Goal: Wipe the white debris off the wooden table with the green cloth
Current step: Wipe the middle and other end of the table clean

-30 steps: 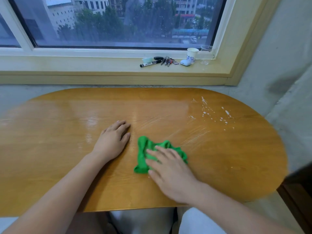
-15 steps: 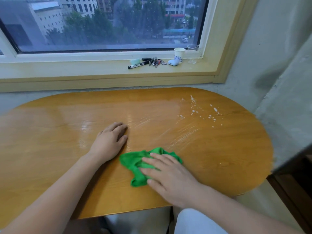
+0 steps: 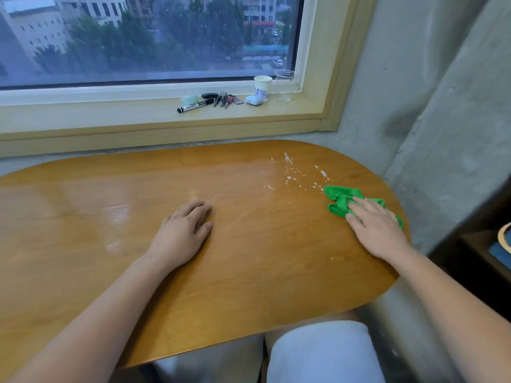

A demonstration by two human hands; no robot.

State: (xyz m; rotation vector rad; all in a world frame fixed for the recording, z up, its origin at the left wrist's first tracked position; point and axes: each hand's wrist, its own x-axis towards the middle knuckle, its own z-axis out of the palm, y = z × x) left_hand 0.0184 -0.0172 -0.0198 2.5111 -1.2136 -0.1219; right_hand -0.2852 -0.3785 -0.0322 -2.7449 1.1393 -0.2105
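The oval wooden table (image 3: 249, 272) fills the lower view. White debris (image 3: 293, 175) lies in scattered specks on its far right part. A crumpled green cloth (image 3: 340, 200) sits just right of the specks, near the table's right edge. My right hand (image 3: 373, 228) lies flat on the cloth with fingers spread, pressing it onto the wood and covering its near part. My left hand (image 3: 185, 233) rests palm down on the middle of the table, holding nothing.
The windowsill behind the table holds a black marker (image 3: 193, 105), keys (image 3: 225, 100), a white earbud case (image 3: 254, 99), a paper cup (image 3: 262, 84) and a clear cup (image 3: 284, 78). A concrete wall (image 3: 442, 120) stands close on the right. Dark shelving (image 3: 492, 252) sits lower right.
My right hand has slid the green cloth from the table's near middle to the far right, beside the white specks. My left hand has stayed put. The camera turned right.
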